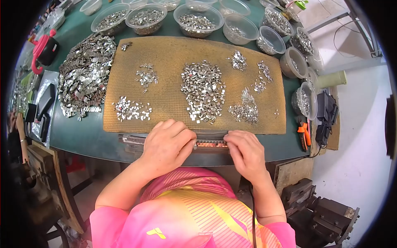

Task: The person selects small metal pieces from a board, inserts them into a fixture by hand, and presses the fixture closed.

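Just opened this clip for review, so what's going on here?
A person has the left hand and right hand on a long dark fixture at a green table's near edge, on either side of a row of coppery pieces. What exactly the fingers grip is unclear. Beyond, small metal parts lie in piles on a brown mat, with bowls of more behind it.

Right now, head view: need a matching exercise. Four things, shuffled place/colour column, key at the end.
1. Pliers
2. Dark bar
3. Large metal heap
4. Textured mat

A. On the table, left of the mat in the picture
B. Gold-brown, with piles of small metal pieces on it
C. Orange handles
D. At the left hand and right hand

Pairs: 1-C, 2-D, 3-A, 4-B
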Demonstrator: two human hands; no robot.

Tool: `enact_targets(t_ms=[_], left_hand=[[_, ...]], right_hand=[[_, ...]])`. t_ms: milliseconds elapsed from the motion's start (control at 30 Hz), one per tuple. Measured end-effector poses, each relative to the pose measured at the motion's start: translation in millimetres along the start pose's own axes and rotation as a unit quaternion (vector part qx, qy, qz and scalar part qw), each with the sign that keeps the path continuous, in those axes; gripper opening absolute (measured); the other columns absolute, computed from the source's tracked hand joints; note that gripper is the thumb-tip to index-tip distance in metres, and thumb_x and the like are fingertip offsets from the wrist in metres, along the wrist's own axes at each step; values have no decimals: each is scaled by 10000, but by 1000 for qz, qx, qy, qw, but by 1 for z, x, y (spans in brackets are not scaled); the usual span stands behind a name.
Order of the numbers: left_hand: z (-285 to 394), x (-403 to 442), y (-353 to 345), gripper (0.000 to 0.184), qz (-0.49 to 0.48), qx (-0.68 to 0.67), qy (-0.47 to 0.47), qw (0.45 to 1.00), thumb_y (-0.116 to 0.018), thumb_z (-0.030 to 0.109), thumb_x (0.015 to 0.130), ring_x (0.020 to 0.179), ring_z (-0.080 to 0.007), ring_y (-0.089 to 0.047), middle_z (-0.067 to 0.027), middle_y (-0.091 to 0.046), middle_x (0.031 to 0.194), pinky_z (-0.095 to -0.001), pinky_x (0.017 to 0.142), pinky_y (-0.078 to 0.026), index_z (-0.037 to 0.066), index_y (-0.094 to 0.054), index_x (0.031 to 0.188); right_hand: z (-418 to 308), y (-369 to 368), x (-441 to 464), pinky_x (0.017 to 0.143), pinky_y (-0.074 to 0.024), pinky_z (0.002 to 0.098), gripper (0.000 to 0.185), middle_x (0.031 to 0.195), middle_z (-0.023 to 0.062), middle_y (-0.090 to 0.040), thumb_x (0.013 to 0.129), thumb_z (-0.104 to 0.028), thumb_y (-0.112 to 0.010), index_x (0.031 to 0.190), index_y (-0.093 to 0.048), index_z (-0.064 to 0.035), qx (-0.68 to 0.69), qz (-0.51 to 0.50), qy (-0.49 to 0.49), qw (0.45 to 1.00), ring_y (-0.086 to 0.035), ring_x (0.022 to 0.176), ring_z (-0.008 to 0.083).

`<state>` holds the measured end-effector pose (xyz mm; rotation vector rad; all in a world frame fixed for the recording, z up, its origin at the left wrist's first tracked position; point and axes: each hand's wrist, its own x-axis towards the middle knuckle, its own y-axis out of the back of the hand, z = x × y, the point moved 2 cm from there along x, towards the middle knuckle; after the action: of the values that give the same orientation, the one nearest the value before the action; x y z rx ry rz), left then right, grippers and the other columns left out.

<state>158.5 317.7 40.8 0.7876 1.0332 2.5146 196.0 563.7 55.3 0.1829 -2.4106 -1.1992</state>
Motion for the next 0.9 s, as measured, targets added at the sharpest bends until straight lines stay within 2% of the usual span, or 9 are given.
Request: enact_targets(t_ms=[133, 233, 467, 667, 767, 800, 900], left_hand=[[-1, -1, 0, 101, -1, -2, -2, 1000, -798, 95, 861, 829, -280, -624, -45, -654, 878, -412, 752, -479, 101, -721, 926], [-1, -1, 0, 102, 1, -3, -1, 1000, -798, 96, 863, 830, -281, -625, -45, -658, 876, -413, 754, -480, 104, -725, 933], [0, -3, 0, 89, -1, -5, 5, 1000, -781, 147, 896, 864, -285, -629, -49, -640, 879, -410, 781, -494, 108, -724, 952], [-4, -7, 7, 138, 18, -70, 12, 997, -798, 70, 867, 910, -306, -646, -76, -680, 944, -438, 808, -525, 71, -729, 987], [-5, -13, 24, 193, 67, -26, -39, 997, -793, 2, 851, 947, -324, -665, -110, -699, 990, -417, 846, -524, 42, -728, 1028], [-9, -20, 29, 220, 76, -3, -33, 997, -813, 24, 837, 977, -355, -661, -121, -692, 999, -452, 853, -545, 38, -728, 1040], [-24, -43, 49, 287, 99, 98, -39, 990, -856, 74, 803, 1002, -362, -653, -120, -687, 1012, -467, 870, -538, 46, -724, 1056]], right_hand=[[5, 5, -9, 865, -571, 422, 215, 1063, 103, -752, 867, 4, -768, 1074, -739, -46, 12, 17, -35, 999, -734, 978, 320], [3, 3, -12, 892, -580, 420, 213, 1065, 109, -757, 866, 11, -767, 1069, -739, -46, -19, 18, 24, 999, -739, 996, 316], [12, 3, -17, 891, -583, 404, 179, 1058, 102, -763, 889, -17, -776, 1062, -736, -44, 48, 29, -37, 998, -742, 1010, 305], [9, -1, -12, 865, -565, 395, 157, 1040, 84, -759, 896, -44, -789, 1043, -731, -52, 32, 22, -36, 999, -730, 971, 293], [8, 1, -12, 862, -561, 397, 154, 1045, 79, -758, 898, -49, -792, 1040, -733, -53, 37, 18, -46, 998, -726, 964, 291], [10, 2, -13, 863, -561, 397, 154, 1051, 81, -757, 898, -50, -792, 1041, -734, -52, 54, 17, -55, 997, -727, 968, 291], [16, 4, -18, 865, -563, 398, 157, 1065, 85, -757, 900, -54, -792, 1047, -737, -50, 70, 19, -81, 994, -729, 979, 295]])
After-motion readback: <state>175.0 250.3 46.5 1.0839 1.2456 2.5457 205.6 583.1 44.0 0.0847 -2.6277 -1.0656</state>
